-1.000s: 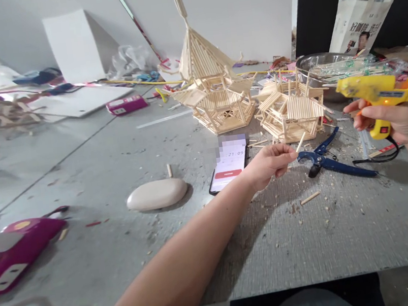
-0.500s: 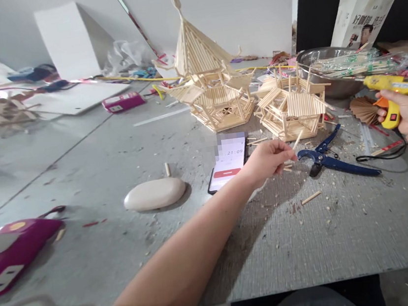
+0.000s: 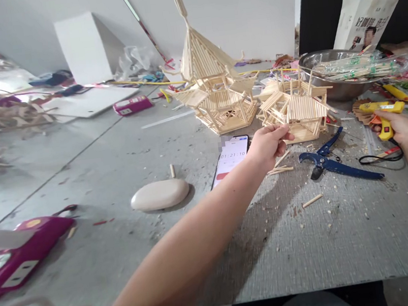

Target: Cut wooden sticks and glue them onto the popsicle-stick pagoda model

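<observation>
Since 0.5 s ago, the left hand (image 3: 273, 145) has moved up to the smaller stick model (image 3: 305, 111), and the right hand (image 3: 396, 127) has lowered its glue gun (image 3: 382, 110). Left fingertips pinch 1 thin stick (image 3: 294, 122), its end overlapping the model's front; contact is unclear. Right fingers wrap the gun's handle toward the table's (image 3: 349, 244) right edge. Blue cutters (image 3: 334, 164) lie between, back from the front edge.

Two stick models (image 3: 220, 100), one glue gun (image 3: 384, 108), one phone (image 3: 234, 150), one blue cutter (image 3: 327, 162), one bowl (image 3: 348, 90)
</observation>
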Demonstrator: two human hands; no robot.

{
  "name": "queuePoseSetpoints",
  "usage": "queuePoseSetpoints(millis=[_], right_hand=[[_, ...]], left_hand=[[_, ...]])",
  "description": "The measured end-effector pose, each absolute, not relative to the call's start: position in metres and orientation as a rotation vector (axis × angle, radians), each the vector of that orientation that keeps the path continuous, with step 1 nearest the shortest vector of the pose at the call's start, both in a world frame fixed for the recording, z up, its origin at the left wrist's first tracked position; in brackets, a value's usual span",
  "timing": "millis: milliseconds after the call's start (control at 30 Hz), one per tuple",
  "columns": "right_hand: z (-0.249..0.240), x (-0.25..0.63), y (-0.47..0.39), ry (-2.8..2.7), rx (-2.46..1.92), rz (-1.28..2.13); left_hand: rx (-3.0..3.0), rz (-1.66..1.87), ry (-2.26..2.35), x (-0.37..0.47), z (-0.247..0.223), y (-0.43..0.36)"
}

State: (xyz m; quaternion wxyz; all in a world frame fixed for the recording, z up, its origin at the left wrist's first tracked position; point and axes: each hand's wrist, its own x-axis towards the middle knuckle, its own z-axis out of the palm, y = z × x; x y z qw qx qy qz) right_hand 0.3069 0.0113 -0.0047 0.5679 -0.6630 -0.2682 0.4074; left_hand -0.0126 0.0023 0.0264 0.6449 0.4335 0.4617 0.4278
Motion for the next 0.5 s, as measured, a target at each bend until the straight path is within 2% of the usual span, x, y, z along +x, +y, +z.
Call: queuePoseSetpoints(millis=[133, 233, 367, 500], right_hand=[[-0.009, 0.311, 0.014, -0.611, -1.552, 0.954], [-0.011, 0.313, 0.015, -0.608, -1.544, 0.923], [-0.012, 0.315, 0.016, -0.623, -1.532, 0.907], [-0.012, 0.314, 0.014, -0.636, -1.529, 0.894]], left_hand=[[1.133, 0.93, 1.104, -0.018, 0.025, 0.001], [1.489, 0.82, 1.213, -0.031, 0.03, -0.002], [2.122, 0.389, 1.425, -0.049, 0.044, -0.006], [2.382, 0.063, 1.636, -0.057, 0.047, -0.005]])
